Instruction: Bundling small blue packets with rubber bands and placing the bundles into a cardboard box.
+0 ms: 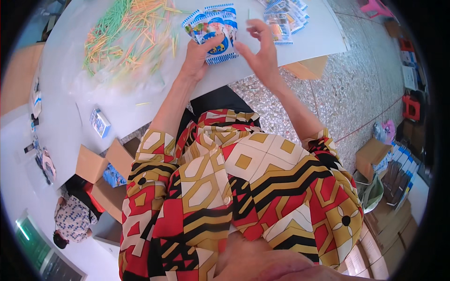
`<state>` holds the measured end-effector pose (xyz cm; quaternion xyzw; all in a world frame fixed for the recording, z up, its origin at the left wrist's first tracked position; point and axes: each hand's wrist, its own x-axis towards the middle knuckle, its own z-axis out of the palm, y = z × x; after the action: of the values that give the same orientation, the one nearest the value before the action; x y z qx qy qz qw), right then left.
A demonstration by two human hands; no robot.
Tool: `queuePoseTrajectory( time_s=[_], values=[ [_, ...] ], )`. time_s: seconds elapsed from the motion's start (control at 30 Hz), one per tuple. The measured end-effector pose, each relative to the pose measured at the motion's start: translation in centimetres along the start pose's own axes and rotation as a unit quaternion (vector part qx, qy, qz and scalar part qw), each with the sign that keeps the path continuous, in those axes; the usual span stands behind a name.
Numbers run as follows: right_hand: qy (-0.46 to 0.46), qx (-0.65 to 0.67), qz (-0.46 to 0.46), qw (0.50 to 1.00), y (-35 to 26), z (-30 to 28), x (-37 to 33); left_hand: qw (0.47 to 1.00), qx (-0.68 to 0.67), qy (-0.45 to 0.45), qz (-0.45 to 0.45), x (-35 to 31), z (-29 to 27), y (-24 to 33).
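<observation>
Several blue-and-white packets (228, 29), fanned over one another, are gripped in my left hand (200, 55). Its thumb lies across the front packet, and its other fingers are hidden behind. Just right of them, my right hand (263, 51) is raised with thumb and fingers apart and nothing visible between them. A pile of similar packets (281, 29) lies on the table (323, 40) beyond my right hand. To the left of the held packets, a heap of thin green, yellow and orange sticks (133, 28) is spread over clear plastic (117, 86).
A small blue-and-white box (99, 122) stands at the table's left front. Below it, an open cardboard carton (110, 185) holds blue packets. Another person (75, 218) is at lower left. Stacked boxes (398, 171) and a red stool (411, 107) are on the right.
</observation>
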<state>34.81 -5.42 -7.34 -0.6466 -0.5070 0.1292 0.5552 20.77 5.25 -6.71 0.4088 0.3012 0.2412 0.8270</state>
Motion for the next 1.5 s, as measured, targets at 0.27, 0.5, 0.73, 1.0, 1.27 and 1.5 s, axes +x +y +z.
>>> queuePoseTrajectory(
  time_s=[0.27, 0.5, 0.73, 1.0, 1.27, 1.5],
  values=[
    [-0.263, 0.319, 0.165, 0.896, 0.5, 1.1, 1.2, 0.988, 0.113, -0.008, 0.103, -3.3, -1.0, 0.5],
    [-0.243, 0.174, 0.111, 0.948, -0.2, 3.6, -1.4, 0.931, 0.293, 0.059, 0.208, -4.2, -3.3, -1.1],
    [-0.225, 0.096, 0.016, 0.97, -2.3, 3.4, -0.4, 0.92, 0.245, 0.057, 0.3, -6.9, -2.0, 1.3],
    [-0.303, 0.081, 0.005, 0.95, -1.6, 3.3, -0.3, 0.952, 0.102, 0.07, 0.278, -5.6, -3.5, -0.1],
    [-0.265, 0.139, 0.026, 0.954, -1.5, 4.0, -0.6, 0.95, -0.004, -0.032, 0.311, -3.5, -2.3, 0.0],
    [-0.251, 0.177, 0.087, 0.948, -1.0, 4.0, -0.8, 0.966, 0.052, 0.059, 0.248, -5.8, 1.3, 2.1]
  ],
)
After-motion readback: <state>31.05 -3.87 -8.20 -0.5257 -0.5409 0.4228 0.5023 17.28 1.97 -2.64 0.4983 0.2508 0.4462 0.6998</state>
